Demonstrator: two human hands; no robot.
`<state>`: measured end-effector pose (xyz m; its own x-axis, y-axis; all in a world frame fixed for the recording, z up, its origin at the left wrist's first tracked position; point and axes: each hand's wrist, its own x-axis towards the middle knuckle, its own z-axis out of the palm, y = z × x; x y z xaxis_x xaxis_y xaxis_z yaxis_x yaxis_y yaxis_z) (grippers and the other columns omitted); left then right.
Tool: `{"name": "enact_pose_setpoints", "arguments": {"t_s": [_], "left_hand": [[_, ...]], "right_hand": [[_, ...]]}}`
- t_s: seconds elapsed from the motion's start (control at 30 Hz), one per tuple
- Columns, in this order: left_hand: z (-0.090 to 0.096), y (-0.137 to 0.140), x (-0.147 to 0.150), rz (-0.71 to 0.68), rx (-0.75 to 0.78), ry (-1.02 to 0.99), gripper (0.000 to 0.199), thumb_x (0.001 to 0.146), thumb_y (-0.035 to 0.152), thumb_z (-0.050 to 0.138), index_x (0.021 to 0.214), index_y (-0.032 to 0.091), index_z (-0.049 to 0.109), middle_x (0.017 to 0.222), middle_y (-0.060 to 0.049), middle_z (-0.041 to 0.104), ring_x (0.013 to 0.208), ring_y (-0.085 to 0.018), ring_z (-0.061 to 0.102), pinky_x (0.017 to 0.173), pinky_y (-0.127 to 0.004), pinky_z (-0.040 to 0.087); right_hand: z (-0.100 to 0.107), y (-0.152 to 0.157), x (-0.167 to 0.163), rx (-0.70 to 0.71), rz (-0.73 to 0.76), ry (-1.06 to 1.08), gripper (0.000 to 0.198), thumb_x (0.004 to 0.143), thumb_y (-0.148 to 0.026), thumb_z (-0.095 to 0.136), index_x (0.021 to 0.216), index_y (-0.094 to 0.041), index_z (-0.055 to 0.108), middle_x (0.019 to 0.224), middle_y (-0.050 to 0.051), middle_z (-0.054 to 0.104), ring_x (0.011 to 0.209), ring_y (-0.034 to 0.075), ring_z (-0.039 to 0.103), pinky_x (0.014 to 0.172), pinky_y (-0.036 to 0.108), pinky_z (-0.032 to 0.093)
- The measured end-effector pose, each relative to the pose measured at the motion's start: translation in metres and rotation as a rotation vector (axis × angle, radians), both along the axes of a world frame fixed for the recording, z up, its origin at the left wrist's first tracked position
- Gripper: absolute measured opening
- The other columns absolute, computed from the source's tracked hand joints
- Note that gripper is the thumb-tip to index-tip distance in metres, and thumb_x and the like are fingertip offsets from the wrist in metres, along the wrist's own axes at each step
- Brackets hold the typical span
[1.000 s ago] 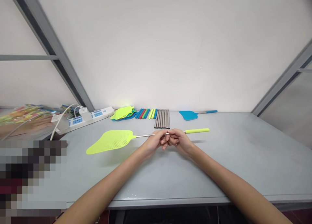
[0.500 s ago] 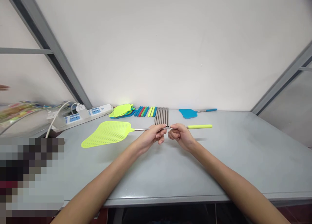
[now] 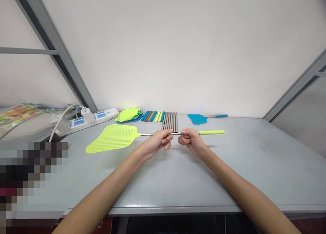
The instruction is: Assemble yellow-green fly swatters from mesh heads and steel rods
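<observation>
A yellow-green fly swatter [image 3: 114, 138] is held level above the table, its perforated head to the left and its yellow-green grip to the right. My left hand [image 3: 161, 139] pinches the thin metal rod on the head's side. Closer to the grip, my right hand [image 3: 191, 141] is closed around the same rod. A short stretch of bare rod shows between the two hands. Just behind them lies a row of metal rods [image 3: 170, 121], its near ends partly hidden by my left hand.
Along the wall lie a stack of swatter heads [image 3: 128, 115], several coloured grips [image 3: 152, 116] and a blue fly swatter [image 3: 197, 119]. A white power strip [image 3: 106, 114] with plugs and cables stands at left on the grey table [image 3: 254, 166], near plastic-wrapped items [image 3: 28, 115].
My right hand has moved slightly right along with the yellow-green grip, and the gap between my hands is wider. My left hand still pinches the rod.
</observation>
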<state>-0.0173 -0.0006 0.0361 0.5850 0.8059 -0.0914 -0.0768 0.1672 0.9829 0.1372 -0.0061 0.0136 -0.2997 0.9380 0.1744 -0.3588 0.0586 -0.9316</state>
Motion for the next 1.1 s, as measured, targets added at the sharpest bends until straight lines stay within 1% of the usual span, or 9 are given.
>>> {"name": "enact_pose_setpoints", "arguments": {"t_s": [0.37,0.67,0.9,1.1], "left_hand": [[0.001,0.002,-0.003,-0.004,0.014,0.014,0.033,0.077,0.033,0.038,0.050,0.017,0.026,0.048,0.006,0.021,0.041,-0.006,0.033,0.045,-0.021,0.028],[0.004,0.001,-0.006,-0.011,0.025,0.021,0.032,0.078,0.032,0.038,0.052,0.017,0.026,0.050,0.006,0.020,0.042,-0.005,0.032,0.045,-0.019,0.026],[0.004,0.004,-0.013,-0.017,-0.007,0.019,0.033,0.078,0.033,0.039,0.053,0.017,0.027,0.049,0.007,0.019,0.042,-0.005,0.033,0.046,-0.019,0.027],[0.000,0.006,-0.016,0.007,-0.048,-0.021,0.031,0.077,0.033,0.041,0.053,0.017,0.029,0.048,0.007,0.020,0.041,-0.005,0.033,0.045,-0.019,0.027]], "right_hand": [[0.002,-0.001,0.001,-0.005,-0.027,-0.016,0.040,0.072,-0.022,0.042,0.041,-0.020,0.017,0.038,-0.006,0.013,0.040,0.007,0.013,0.046,0.028,0.014],[0.006,-0.001,0.005,0.038,-0.045,-0.019,0.039,0.072,-0.020,0.043,0.043,-0.019,0.017,0.039,-0.006,0.014,0.040,0.007,0.014,0.046,0.027,0.014],[0.009,-0.002,0.007,0.035,-0.072,-0.059,0.039,0.072,-0.019,0.043,0.043,-0.019,0.017,0.041,-0.006,0.014,0.041,0.007,0.014,0.047,0.028,0.012],[0.003,-0.001,0.005,0.035,-0.061,-0.063,0.039,0.073,-0.019,0.043,0.044,-0.019,0.019,0.041,-0.006,0.014,0.041,0.007,0.015,0.046,0.027,0.012]]}}
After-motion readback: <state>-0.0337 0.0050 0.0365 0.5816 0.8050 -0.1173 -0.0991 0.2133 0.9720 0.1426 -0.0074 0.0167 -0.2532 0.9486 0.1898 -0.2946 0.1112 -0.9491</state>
